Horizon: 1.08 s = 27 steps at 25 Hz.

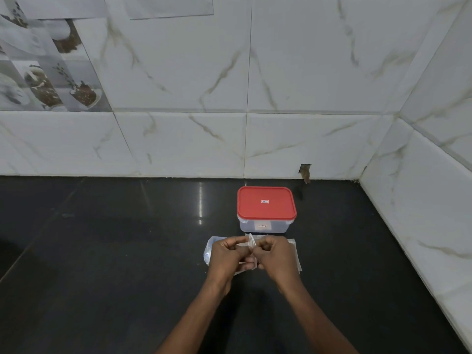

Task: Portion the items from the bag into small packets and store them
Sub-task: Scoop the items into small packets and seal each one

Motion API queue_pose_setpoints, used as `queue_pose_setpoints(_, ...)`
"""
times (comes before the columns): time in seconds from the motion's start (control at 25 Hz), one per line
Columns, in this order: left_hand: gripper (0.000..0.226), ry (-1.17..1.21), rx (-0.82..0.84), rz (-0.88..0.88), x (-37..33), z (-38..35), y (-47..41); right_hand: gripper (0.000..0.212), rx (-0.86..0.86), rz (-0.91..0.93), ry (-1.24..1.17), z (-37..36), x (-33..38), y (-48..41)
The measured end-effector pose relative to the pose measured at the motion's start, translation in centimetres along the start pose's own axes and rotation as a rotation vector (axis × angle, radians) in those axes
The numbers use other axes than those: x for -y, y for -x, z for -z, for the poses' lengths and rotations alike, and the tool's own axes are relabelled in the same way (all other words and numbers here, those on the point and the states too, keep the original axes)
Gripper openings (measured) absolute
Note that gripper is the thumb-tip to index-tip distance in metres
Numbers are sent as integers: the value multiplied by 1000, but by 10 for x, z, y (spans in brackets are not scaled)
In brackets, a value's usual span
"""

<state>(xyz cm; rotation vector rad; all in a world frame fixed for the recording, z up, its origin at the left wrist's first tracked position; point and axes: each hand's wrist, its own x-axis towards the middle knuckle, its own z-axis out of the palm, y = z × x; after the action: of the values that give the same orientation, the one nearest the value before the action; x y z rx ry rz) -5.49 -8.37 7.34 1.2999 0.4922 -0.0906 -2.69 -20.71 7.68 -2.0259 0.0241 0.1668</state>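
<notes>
Much of the clear plastic is hard to read. Both hands cover its middle, and what the bag holds cannot be made out (only a bluish tinge shows at its left edge). More flat clear plastic pokes out from under the right wrist side; whether it is part of the same bag or separate cannot be told.

The left hand and right hand meet knuckle to knuckle above that plastic, fingers curled, each pinching a small packet that stands up thin and pale between them. Its lower part is hidden by the fingers.

Just beyond the hands sits a clear box with its red lid on, upon a black counter near the tiled wall.
</notes>
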Motion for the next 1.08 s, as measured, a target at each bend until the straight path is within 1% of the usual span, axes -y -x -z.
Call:
queue_pose_setpoints(0.08, 29, -7, -5, -31, -4, -2, 2, 15, -46, 23, 87, -6, 4, -1)
queue_pose_setpoints(0.16, 35, -90, -52, -58, -7, -3, 2, 10, -79, 56, 178, -8, 8, -1)
queue_pose_setpoints(0.24, 36, -339, -184, -113, -8, -1, -1, 7, -88, 122, 438, -7, 11, -2)
queue_pose_setpoints(0.28, 35, -487, -241, -146, -10, 0, -2, 10, -82, 145, 562, -5, 15, -3)
queue_pose_setpoints(0.32, 33, -618, -265, -182, -14, -1, -1, 13, -73, 152, 646, -5, 18, -3)
queue_pose_setpoints(0.4, 33, -823, -245, -224, -22, -4, 3, 14, -62, 159, 708, -5, 23, -5)
queue_pose_setpoints(0.44, 33, -875, -215, -238, -25, -4, 4, 13, -62, 160, 703, -5, 26, -7)
queue_pose_setpoints(0.48, 34, -884, -165, -259, -27, -2, 4, 13, -66, 160, 682, -4, 28, -9)
queue_pose_setpoints(0.56, 39, -781, -19, -312, -23, 9, 6, 15, -58, 164, 641, -2, 30, -13)
queue_pose_setpoints(0.6, 48, -731, 46, -335, -20, 15, 7, 16, -50, 171, 630, -1, 32, -14)
queue_pose_setpoints(0.64, 60, -703, 73, -361, -16, 20, 5, 17, -42, 181, 623, -2, 33, -15)
queue_pose_setpoints(0.72, 75, -666, 62, -405, -8, 26, -1, 17, -32, 203, 578, -8, 35, -16)
queue_pose_setpoints(0.76, 77, -642, 55, -419, -6, 27, -4, 16, -26, 204, 552, -11, 37, -15)
queue_pose_setpoints(0.88, 73, -596, 61, -441, 0, 34, -9, 15, -14, 208, 508, -16, 39, -16)
queue_pose_setpoints(1.0, 88, -589, 40, -403, 7, 45, -15, 14, -9, 196, 448, -15, 41, -18)
queue_pose_setpoints(1.08, 82, -584, 2, -400, 10, 48, -18, 14, -4, 189, 417, -18, 43, -19)
